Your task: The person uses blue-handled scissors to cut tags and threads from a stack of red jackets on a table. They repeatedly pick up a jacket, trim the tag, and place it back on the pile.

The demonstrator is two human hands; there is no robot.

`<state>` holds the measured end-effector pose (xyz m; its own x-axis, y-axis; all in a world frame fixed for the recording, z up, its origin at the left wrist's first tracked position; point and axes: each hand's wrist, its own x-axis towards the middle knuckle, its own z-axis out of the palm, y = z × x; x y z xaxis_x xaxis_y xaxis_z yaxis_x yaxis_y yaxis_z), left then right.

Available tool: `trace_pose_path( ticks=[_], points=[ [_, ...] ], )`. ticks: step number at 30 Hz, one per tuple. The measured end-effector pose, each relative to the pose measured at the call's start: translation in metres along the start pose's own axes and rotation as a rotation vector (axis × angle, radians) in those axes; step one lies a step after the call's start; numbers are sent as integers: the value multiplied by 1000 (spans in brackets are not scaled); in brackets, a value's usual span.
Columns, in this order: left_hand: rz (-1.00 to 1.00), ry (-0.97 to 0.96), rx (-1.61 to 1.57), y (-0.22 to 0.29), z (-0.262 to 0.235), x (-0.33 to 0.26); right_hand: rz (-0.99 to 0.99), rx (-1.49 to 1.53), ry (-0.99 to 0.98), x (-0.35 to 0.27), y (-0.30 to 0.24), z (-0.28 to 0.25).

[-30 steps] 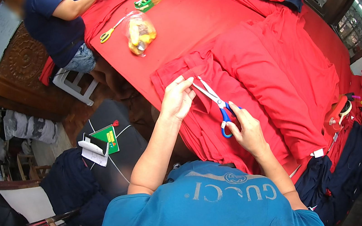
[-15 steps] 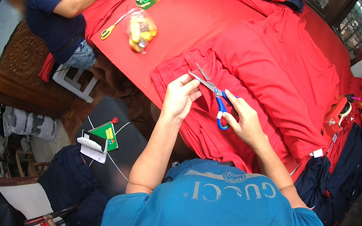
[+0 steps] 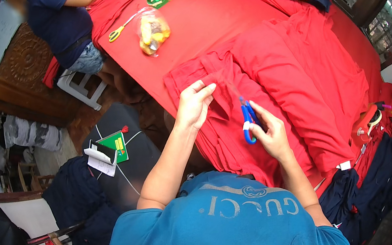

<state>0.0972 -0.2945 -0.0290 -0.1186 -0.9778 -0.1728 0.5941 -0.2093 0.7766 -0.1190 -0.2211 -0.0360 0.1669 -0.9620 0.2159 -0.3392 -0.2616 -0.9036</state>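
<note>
Your left hand (image 3: 196,105) reaches forward and inward, thumb and fingertips closed on the edge of a red garment (image 3: 221,109), whose soft cloth lies in rumpled folds just right of and beneath that hand. Your right hand (image 3: 273,134), lower and to the right of it, grips the scissors (image 3: 245,111) by smooth, looped blue handles; the blades point away from you over the cloth, too blurred to tell how far apart they stand. Past your left hand, on the flat red surface (image 3: 195,38), a crinkled clear plastic bag (image 3: 153,31) holds yellow contents, hard to make out. Farther past that hand sits a green tape dispenser (image 3: 157,1).
</note>
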Motion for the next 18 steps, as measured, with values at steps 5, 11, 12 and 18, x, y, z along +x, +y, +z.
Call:
trace_pose_path(
  ticks=[5, 11, 12, 18],
  points=[
    [25, -2, 15, -2, 5, -4, -103, -313, -51, -7, -13, -3],
    [46, -10, 82, -9, 4, -5, -85, -249, -46, -3, -16, 1],
    [52, -2, 75, -10, 7, -5, -87, -229, -42, -2, -15, 2],
    [47, 1, 85, -12, 7, -4, 69, 4, -44, -4, -7, 8]
  ],
)
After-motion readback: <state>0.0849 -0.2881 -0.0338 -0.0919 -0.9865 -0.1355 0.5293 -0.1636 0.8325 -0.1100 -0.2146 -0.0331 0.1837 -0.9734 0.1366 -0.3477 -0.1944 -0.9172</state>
